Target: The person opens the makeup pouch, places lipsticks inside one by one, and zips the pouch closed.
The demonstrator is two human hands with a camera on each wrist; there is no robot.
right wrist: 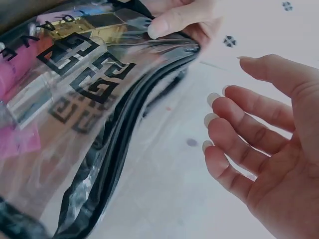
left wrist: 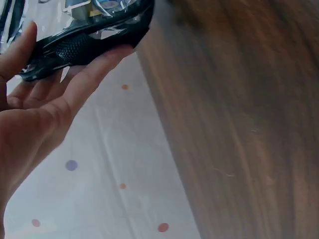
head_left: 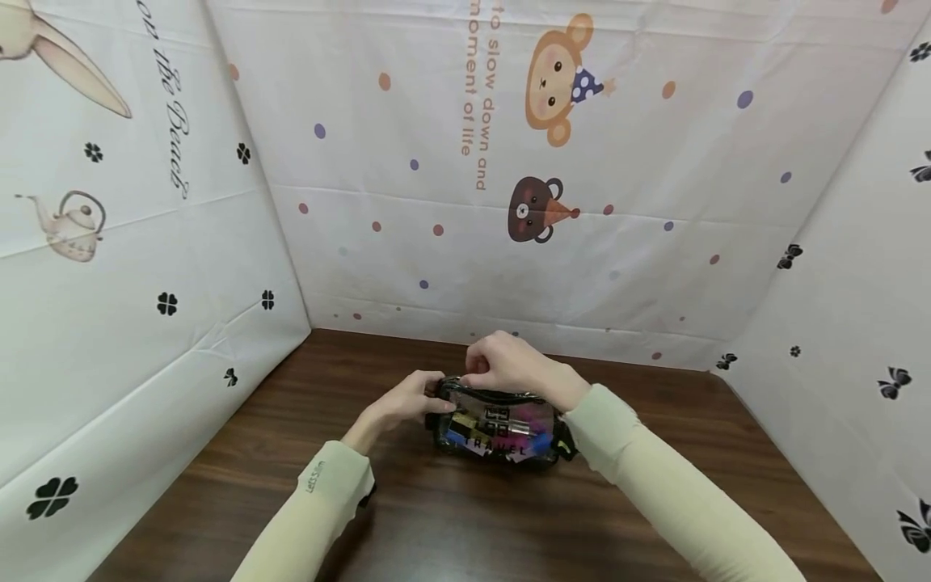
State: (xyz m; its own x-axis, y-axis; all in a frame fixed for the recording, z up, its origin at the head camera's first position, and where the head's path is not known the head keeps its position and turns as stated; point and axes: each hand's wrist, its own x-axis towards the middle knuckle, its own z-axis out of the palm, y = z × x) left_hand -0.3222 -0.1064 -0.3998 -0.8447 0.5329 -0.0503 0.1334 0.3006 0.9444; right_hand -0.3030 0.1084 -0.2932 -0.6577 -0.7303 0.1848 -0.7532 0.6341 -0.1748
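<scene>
A see-through toiletry bag (head_left: 496, 432) with black trim and the word TRAVEL stands on the table, small colourful items visible inside. My left hand (head_left: 409, 398) grips its left end, thumb in front and fingers behind; the left wrist view shows the same hand (left wrist: 50, 104) around the black end of the bag. Over the left part of the bag's top edge is my right hand (head_left: 505, 361). In the right wrist view, that hand's fingers (right wrist: 239, 132) are loosely bent and apart from the black zip edge (right wrist: 117, 144), holding nothing. Whether the zip is fastened, I cannot tell.
The dark wooden table (head_left: 436, 525) extends around the bag. Behind it rises a white printed cloth (head_left: 407, 242), with similar cloth walls at left and right. Inside the bag are a gold-coloured item (right wrist: 87, 30) and a pink item (right wrist: 17, 74).
</scene>
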